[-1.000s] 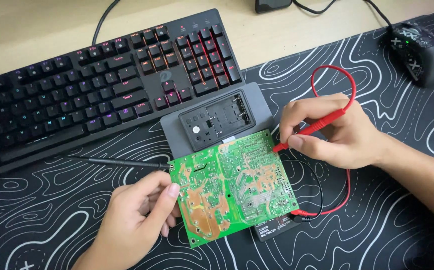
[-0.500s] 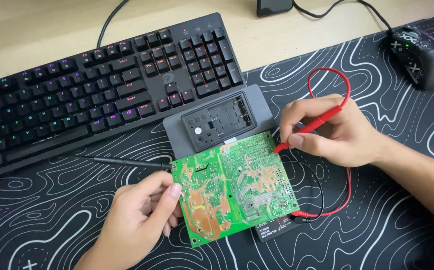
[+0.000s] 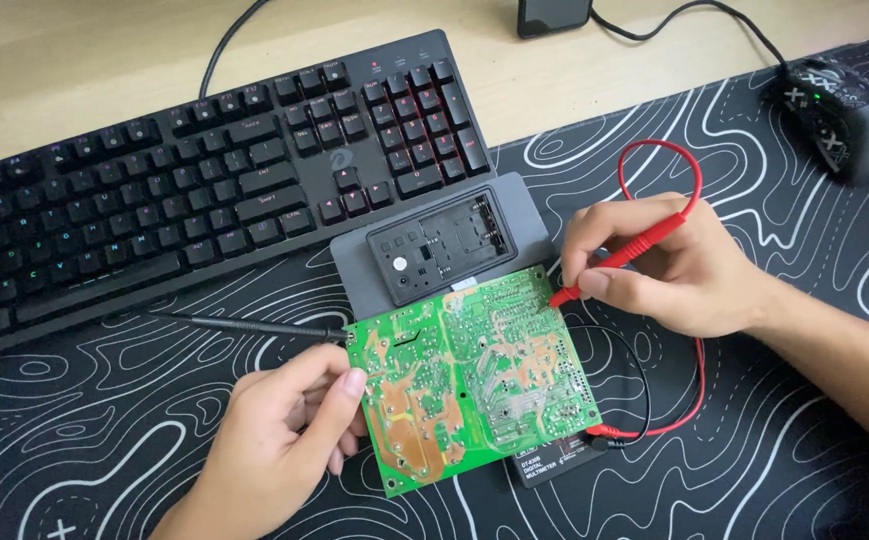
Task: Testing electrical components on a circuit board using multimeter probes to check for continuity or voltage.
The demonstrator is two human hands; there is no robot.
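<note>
Head view: a green board [image 3: 470, 375], solder side up, lies tilted across a grey meter [image 3: 442, 247] on a black mat [image 3: 85, 440] with white contour lines. The left hand [image 3: 280, 440] is curled at the board's left edge, thumb pressed on the green surface near that edge, the other fingers folded beneath or beside it; how tightly they grip cannot be told. Just above this hand a thin black probe [image 3: 245, 325] lies on the mat, its end at the board's upper left corner, apart from the fingers.

The right hand [image 3: 670, 265] is closed around a red probe [image 3: 620, 265], pinched between thumb and forefinger like a pen, its tip touching the board's upper right edge. A red lead [image 3: 697, 195] loops above the hand and runs down its far side to plugs at the meter's lower end, just beside the board's bottom right corner. A black lead [image 3: 640, 375] curves to the same spot.

A black keyboard [image 3: 195, 200] sits behind the meter, half on the mat. A black mouse [image 3: 840, 115] rests at the upper right.
</note>
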